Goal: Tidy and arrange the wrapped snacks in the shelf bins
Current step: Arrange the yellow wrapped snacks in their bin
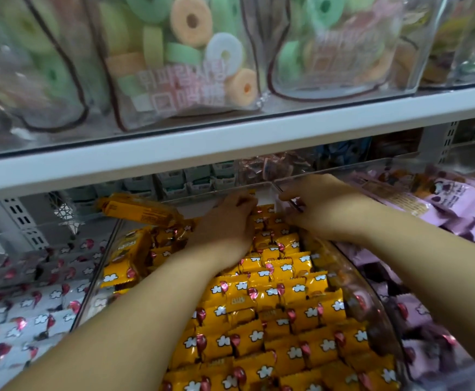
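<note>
Yellow snacks (273, 314): small wrapped packs that fill the middle bin (377, 306), in the lower middle of the frame. Their rows run from the bottom of the frame up toward the hands.
Left hand (225, 221): lies on the far end of the rows, at the middle of the frame. Its fingers (242, 204) bend down over the last packs and the tips are hidden, so I cannot tell if they grip a pack or only press on it.
Right hand (324, 204): just beside the left one, at the bin's back right corner. Its fingers (290, 198) curl in toward a little white piece (264, 197). I cannot tell if they hold anything.
Gap: the top of one row sits between the two hands, right in front of the fingertips, touching or close to it.
Stray pack (137, 211): a long yellow one lying on top of the pile, left of the left hand. Its long side runs left to right, a bit tilted.
Nearer hand: the left, by far.
Next move, my guess: square up the back row first, then the left hand can reach sideways for the stray pack.
Neighbours: white snacks (19, 320) at lower left, pink snacks (442, 204) at right.
</note>
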`<state>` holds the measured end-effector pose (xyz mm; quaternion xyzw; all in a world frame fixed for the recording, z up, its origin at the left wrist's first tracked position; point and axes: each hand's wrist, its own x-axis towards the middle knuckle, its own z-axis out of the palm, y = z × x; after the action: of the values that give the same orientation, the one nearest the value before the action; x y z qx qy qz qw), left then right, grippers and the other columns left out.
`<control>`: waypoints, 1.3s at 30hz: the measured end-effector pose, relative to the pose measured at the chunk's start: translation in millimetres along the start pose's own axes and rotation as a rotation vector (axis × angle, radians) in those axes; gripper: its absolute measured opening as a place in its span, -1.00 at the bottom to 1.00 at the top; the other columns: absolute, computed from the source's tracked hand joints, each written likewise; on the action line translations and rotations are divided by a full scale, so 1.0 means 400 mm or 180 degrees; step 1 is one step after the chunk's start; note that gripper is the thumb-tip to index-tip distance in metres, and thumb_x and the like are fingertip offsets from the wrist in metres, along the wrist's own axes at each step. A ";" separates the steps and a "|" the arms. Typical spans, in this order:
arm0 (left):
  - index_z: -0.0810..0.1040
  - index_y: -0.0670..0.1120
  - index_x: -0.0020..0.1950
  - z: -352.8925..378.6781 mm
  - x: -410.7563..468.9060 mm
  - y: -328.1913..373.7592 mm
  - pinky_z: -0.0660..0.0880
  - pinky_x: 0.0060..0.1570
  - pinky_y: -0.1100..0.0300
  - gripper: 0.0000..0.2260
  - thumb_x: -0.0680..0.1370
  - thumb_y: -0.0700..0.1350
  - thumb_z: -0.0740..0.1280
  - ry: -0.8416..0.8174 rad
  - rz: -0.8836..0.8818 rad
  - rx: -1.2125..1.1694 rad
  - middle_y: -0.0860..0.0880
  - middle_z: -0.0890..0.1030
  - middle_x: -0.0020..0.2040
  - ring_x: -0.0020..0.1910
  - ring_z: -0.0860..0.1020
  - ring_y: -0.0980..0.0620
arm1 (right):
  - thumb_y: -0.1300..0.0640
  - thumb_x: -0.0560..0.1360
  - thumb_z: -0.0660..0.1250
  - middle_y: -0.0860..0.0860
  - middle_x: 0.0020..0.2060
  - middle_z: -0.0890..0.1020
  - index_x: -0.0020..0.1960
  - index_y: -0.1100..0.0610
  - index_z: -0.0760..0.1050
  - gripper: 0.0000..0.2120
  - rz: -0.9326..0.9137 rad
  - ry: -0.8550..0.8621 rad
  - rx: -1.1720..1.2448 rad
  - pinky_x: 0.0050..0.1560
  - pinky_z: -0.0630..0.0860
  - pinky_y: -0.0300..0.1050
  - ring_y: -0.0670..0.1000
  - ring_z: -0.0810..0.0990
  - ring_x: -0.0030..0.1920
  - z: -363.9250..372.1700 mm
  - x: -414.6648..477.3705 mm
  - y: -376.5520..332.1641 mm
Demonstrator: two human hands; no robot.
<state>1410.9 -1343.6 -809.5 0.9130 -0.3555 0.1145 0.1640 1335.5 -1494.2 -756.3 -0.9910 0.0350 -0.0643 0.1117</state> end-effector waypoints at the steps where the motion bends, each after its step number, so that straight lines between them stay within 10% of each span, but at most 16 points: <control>1: 0.28 0.00 0.48 0.001 0.002 0.000 0.23 0.38 0.16 -0.61 0.64 -0.06 0.12 -0.0115 -0.0011 0.0014 0.04 0.22 0.47 0.42 0.26 -0.01 | 0.11 0.54 0.28 0.02 0.16 0.55 0.30 -0.04 0.45 -0.67 -0.0016 0.0008 0.0020 -0.06 0.50 -0.13 0.06 0.55 0.07 -0.003 -0.002 0.000; 16: 0.22 0.13 0.50 -0.037 0.022 -0.008 0.30 0.20 0.21 -0.62 0.67 -0.02 0.00 -0.1312 -0.0390 -0.0308 0.00 0.32 0.47 0.29 0.44 -0.04 | 0.09 0.54 0.28 -0.01 0.22 0.54 0.31 -0.09 0.43 -0.65 0.0006 0.0112 0.0006 -0.04 0.54 -0.13 0.05 0.56 0.09 0.011 0.000 0.008; 22: 0.24 0.14 0.48 -0.051 -0.028 0.015 0.30 0.35 0.09 -0.61 0.65 -0.10 0.07 -0.1037 -0.0356 -0.0107 0.00 0.31 0.47 0.40 0.33 -0.05 | 0.15 0.57 0.18 0.08 0.16 0.55 0.21 -0.08 0.48 -0.73 -0.0083 0.0113 -0.0290 -0.16 0.46 -0.11 0.10 0.53 -0.01 0.015 -0.008 -0.006; 27: 0.40 0.08 0.36 -0.130 -0.120 0.017 0.45 0.18 0.10 -0.70 0.64 -0.06 0.11 -0.0803 -0.0379 0.0329 -0.03 0.48 0.29 0.18 0.48 -0.04 | 0.03 0.55 0.16 0.02 0.18 0.56 0.23 -0.03 0.48 -0.72 -0.0430 0.0588 -0.0885 0.17 0.45 -0.06 0.11 0.50 0.17 0.027 -0.061 -0.062; 39: 0.35 0.18 0.39 -0.299 -0.336 -0.081 0.44 0.14 0.18 -0.67 0.61 0.01 0.18 -0.0323 -0.0914 0.0369 0.08 0.45 0.34 0.21 0.49 0.05 | 0.02 0.51 0.33 -0.08 0.27 0.52 0.30 -0.08 0.46 -0.64 -0.0866 -0.0203 0.0650 0.32 0.40 -0.02 -0.02 0.46 0.28 0.107 -0.143 -0.292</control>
<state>1325.2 -1193.5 -750.5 0.9670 -0.2220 0.0639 0.1076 1291.0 -1366.6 -778.3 -0.9717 -0.1096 -0.0506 0.2032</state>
